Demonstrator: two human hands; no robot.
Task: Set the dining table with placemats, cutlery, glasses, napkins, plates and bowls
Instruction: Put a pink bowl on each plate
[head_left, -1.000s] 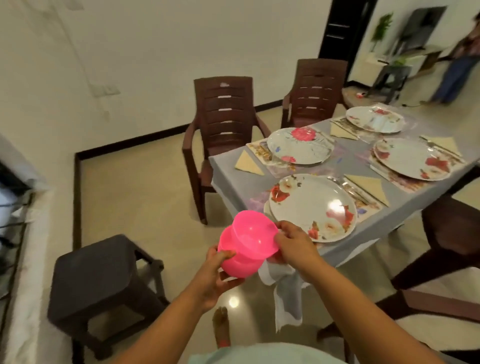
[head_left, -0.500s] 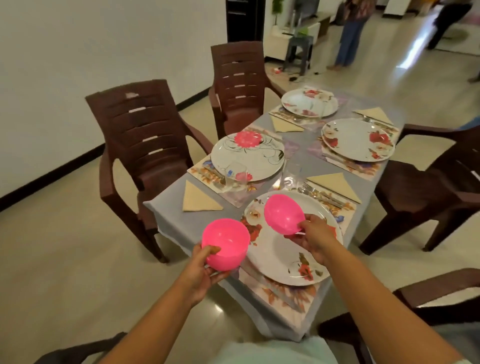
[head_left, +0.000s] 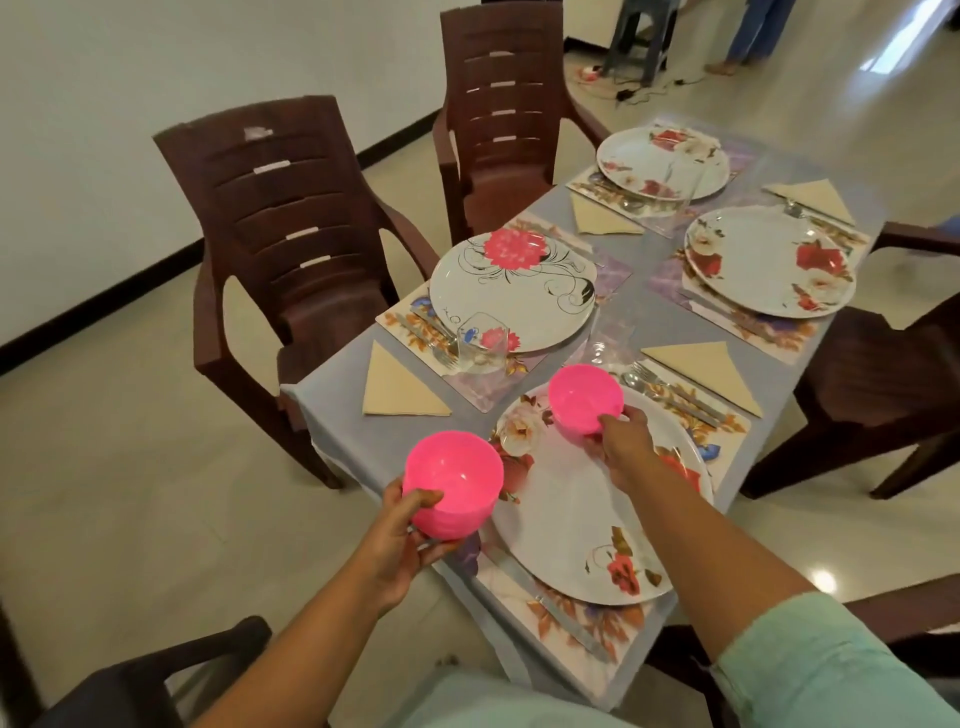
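Note:
My left hand (head_left: 397, 538) grips a stack of pink bowls (head_left: 453, 483) from below, just off the table's near left edge. My right hand (head_left: 621, 444) holds a single pink bowl (head_left: 584, 396) by its near rim, over the far part of the nearest floral plate (head_left: 576, 519). That plate lies on a floral placemat (head_left: 582, 623) on the grey table (head_left: 337, 400). Three more plates sit on placemats: one with a pink flower (head_left: 511, 291), one at the right (head_left: 769, 260), one at the far end (head_left: 660, 163). Beige folded napkins (head_left: 397, 389), cutlery (head_left: 670, 395) and clear glasses (head_left: 483, 343) lie beside the settings.
Brown plastic chairs stand round the table: two at the left (head_left: 296, 234) (head_left: 504, 104), one at the right (head_left: 883, 384), one near my body (head_left: 145, 680). A person's legs (head_left: 753, 31) and a grey stool (head_left: 641, 36) are in the background.
I have come closer to the table. My right hand lifted one pink bowl off the stack and carried it out over the nearest plate, lowering it; my left hand keeps the remaining stack.

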